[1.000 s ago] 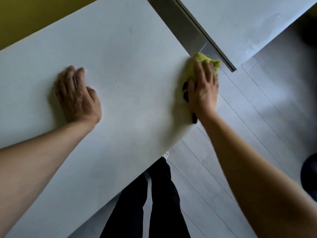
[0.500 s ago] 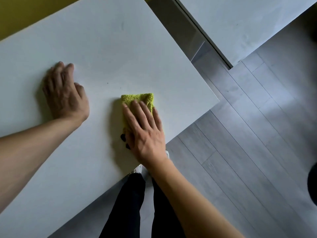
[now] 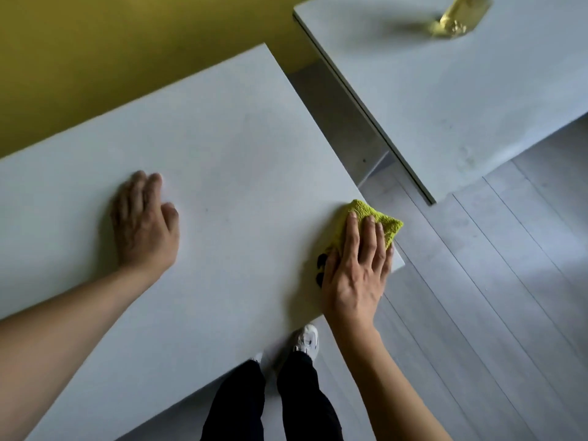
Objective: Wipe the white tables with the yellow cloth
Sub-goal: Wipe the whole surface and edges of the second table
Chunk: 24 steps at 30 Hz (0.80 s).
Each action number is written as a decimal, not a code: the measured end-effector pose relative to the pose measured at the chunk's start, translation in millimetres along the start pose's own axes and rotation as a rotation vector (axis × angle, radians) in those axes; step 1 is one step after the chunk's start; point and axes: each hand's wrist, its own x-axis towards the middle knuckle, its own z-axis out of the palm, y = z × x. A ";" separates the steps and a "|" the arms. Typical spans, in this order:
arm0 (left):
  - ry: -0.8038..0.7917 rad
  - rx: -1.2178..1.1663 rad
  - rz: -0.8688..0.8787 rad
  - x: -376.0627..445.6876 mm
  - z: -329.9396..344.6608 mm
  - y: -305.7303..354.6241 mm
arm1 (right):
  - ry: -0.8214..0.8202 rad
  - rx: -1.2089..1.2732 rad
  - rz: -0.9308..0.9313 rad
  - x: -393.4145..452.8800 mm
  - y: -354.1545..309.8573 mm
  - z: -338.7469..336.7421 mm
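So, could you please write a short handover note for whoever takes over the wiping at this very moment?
Left hand: flat on the near white table, empty, bracing.
Right hand: pressing the yellow cloth flat at that table's right corner, by the edge.
Done: cannot tell how much of the near table is wiped.
Left: the second white table beyond the gap shows smudges; a blurred golden object sits on it.
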 end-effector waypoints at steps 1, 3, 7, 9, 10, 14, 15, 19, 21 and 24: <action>0.006 0.003 -0.024 -0.4 0.3 5.9 | -0.005 -0.001 -0.012 10.2 -3.1 2.0; 0.016 0.001 -0.096 0.5 0.5 20.5 | -0.022 0.005 -0.063 32.8 -13.2 5.3; -0.019 -0.023 -0.027 7.4 5.2 41.5 | -0.031 0.019 -0.185 81.0 -41.0 15.5; -0.038 -0.041 0.157 16.8 8.7 43.6 | -0.025 0.015 -0.225 107.4 -56.5 24.1; -0.042 -0.048 0.224 26.0 10.4 44.9 | -0.026 0.011 -0.240 121.2 -65.4 29.3; -0.105 -0.070 0.217 73.6 20.4 67.4 | -0.020 0.002 -0.287 174.7 -105.9 47.3; -0.124 -0.071 0.194 81.9 23.1 75.0 | -0.020 0.006 -0.303 188.4 -115.8 51.8; -0.129 -0.039 0.165 87.3 26.0 84.1 | -0.073 0.043 -0.361 246.4 -155.6 68.9; -0.132 -0.030 0.166 86.4 24.4 82.8 | -0.105 0.081 -0.358 278.3 -177.7 75.9; -0.129 -0.025 0.136 90.4 25.0 86.4 | -0.149 0.134 -0.299 322.1 -210.7 83.5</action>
